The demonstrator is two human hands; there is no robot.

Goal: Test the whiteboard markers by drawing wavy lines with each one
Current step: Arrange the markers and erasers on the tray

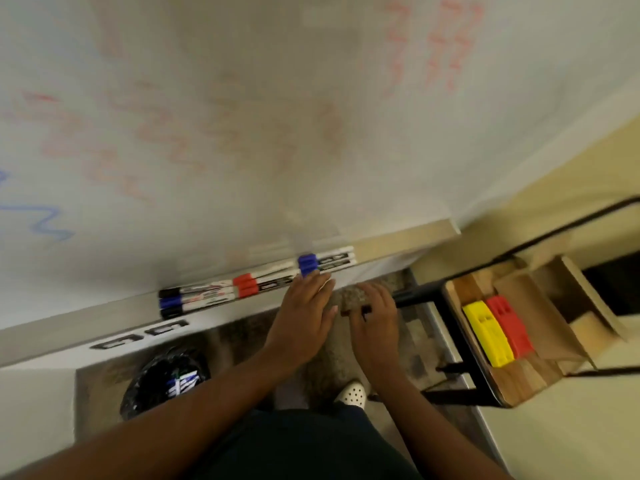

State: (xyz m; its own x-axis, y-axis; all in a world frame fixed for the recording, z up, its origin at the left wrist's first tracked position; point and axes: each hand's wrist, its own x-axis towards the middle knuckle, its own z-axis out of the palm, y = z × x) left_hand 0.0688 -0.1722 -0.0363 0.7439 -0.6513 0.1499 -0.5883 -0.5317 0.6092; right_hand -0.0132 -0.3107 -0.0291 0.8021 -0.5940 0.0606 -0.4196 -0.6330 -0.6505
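Nearest to the camera are the person's two bare forearms, which reach forward over dark clothing toward the ledge under the whiteboard. The left hand [304, 317] lies with straight, relaxed fingers; its fingertips touch the two blue-capped white markers [325, 262] on the pale wooden tray ledge [398, 244]. It grips nothing that I can see. The right hand [375, 317] is just beside it, with curled fingers around a small dark object, maybe a marker or a cap; the blur does not let me tell which.

More markers lie in a row on the same ledge: two red-capped markers [246, 285] in the middle, and further left a group with black and blue caps [171, 301]. The large white whiteboard [242, 116] above carries faded red wavy lines [114, 161] and a blue wavy line [48, 226] at the left edge.

Below, on the floor, stands a black bin with a plastic liner [162, 382]; some markers lie inside it. At the right a wooden stool with black metal legs [512, 389] holds an open cardboard box [540, 306], and in the box are a yellow plastic block [488, 337] and a red plastic block [509, 327], touching side by side. A white perforated shoe [353, 393] shows between the arms.
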